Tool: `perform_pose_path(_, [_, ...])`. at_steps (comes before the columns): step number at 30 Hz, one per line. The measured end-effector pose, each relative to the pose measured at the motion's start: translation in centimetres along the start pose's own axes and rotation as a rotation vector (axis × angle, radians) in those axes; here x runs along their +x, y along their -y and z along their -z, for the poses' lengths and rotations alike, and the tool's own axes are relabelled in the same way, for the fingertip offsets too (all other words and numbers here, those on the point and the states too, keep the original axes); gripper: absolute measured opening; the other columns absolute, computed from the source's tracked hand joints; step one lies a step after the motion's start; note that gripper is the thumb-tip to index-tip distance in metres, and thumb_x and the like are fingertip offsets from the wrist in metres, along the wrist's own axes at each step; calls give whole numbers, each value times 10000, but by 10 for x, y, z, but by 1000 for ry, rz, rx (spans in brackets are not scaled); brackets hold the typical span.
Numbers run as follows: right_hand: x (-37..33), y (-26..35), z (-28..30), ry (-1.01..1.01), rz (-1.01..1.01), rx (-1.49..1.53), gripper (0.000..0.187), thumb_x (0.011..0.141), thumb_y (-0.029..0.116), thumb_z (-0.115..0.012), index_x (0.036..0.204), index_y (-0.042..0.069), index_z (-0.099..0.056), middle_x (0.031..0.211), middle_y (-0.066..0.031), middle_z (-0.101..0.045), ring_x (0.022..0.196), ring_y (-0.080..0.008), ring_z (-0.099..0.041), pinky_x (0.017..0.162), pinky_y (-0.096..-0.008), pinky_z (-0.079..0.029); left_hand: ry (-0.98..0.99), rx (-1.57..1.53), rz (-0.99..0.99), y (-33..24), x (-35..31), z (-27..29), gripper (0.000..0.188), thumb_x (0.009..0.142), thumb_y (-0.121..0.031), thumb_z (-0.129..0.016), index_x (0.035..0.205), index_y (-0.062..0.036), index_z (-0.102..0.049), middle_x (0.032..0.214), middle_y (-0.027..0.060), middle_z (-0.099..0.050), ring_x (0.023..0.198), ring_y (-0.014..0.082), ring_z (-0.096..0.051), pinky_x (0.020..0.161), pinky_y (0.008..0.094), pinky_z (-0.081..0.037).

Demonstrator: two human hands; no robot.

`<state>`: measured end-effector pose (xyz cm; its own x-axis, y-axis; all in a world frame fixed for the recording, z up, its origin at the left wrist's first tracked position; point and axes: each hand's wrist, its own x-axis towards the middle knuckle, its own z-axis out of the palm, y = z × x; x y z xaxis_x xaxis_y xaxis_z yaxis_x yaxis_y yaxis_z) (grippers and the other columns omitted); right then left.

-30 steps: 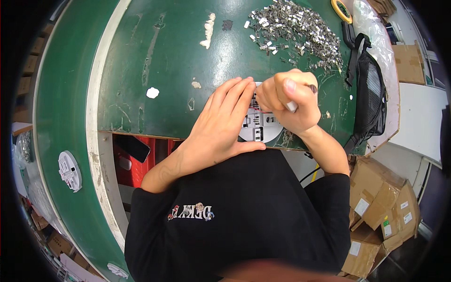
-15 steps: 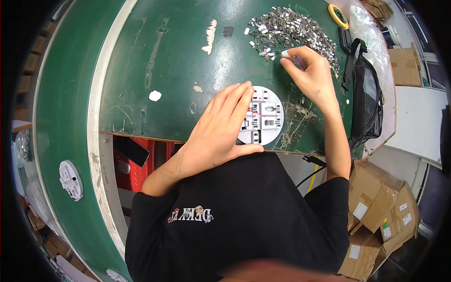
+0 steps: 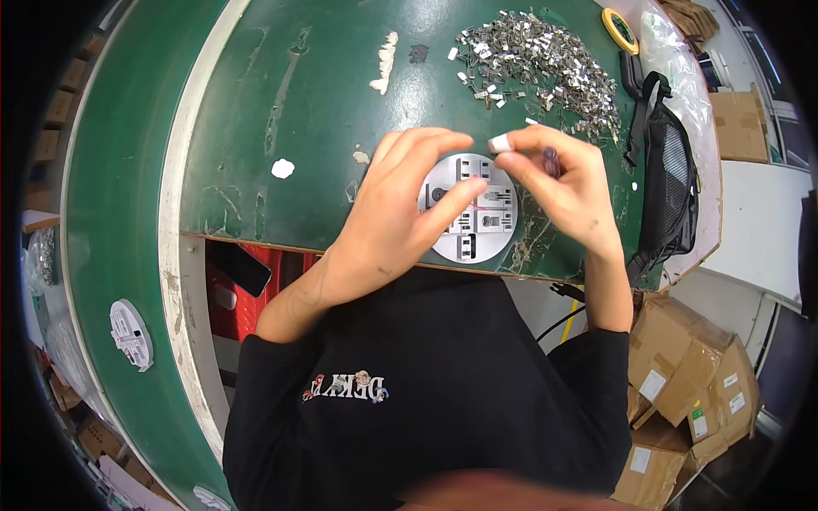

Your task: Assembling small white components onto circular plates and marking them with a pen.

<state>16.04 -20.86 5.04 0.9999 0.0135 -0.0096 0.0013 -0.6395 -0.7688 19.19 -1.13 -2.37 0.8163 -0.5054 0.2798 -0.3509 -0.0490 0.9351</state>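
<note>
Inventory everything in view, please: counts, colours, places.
Bench: one, green, centre
Side strip: one, green, left
Round part: one, light grey, on bench between hands
Similar parts: two, pale, on side strip
Small clips: countless, silver, heaped upper right
Tape roll: one, yellow, far right
Mesh bag: one, black, bench's right
Phone: one, black, below bench, left
Plastic object: one, red, beneath phone
Boxes: several, brown, right
Dark object: one, dark, in right hand
White bit: one, white, right fingertips
Shirt: one, black, lower centre
Left hand: one, open over round part's edge
Right hand: one, closed on dark object
</note>
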Motion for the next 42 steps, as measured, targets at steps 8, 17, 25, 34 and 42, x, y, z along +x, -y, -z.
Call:
perform_pose_path(8, [-9,3,-6,-24,111,51,120,801,-14,-748,916,6,-720,757,-10,-640,554,-77,-429,501,-216,-335,-51,-180,-41,7,9,-6,145,863,-32,-692,1008,-21,-686,1175,109,-621,1066,216,-579,936,315,-443])
perform_pose_path(17, [-8,4,-9,-55,31,184,104,785,-5,-769,869,13,-710,735,-11,-639,546,-70,-420,490,-203,-309,-35,-259,-15,11,10,-5,124,850,-28,-700,974,-36,-698,1181,84,-613,1077,212,-556,941,309,-427])
perform_pose_path(25, [-27,-8,-11,-55,118,-65,110,763,-30,-770,808,15,-680,740,-30,-653,529,-87,-438,475,-210,-326,45,85,-157,16,-1,-4,121,818,-41,-726,929,-85,-705,1213,69,-593,1067,221,-478,892,302,-414])
perform_pose_path(34, [-33,-18,-30,-176,346,-242,162,725,-72,-774,798,16,-659,756,-42,-657,508,-107,-447,452,-234,-360,29,81,-149,22,0,-6,114,803,-45,-731,902,-92,-699,1228,66,-583,1054,221,-446,850,296,-406])
perform_pose_path(42, [-31,-17,-31,-172,352,-276,172,720,-75,-770,800,21,-653,751,-41,-653,511,-114,-468,447,-237,-380,29,79,-141,24,2,-5,107,804,-46,-727,895,-91,-695,1226,67,-584,1054,228,-444,855,298,-407])
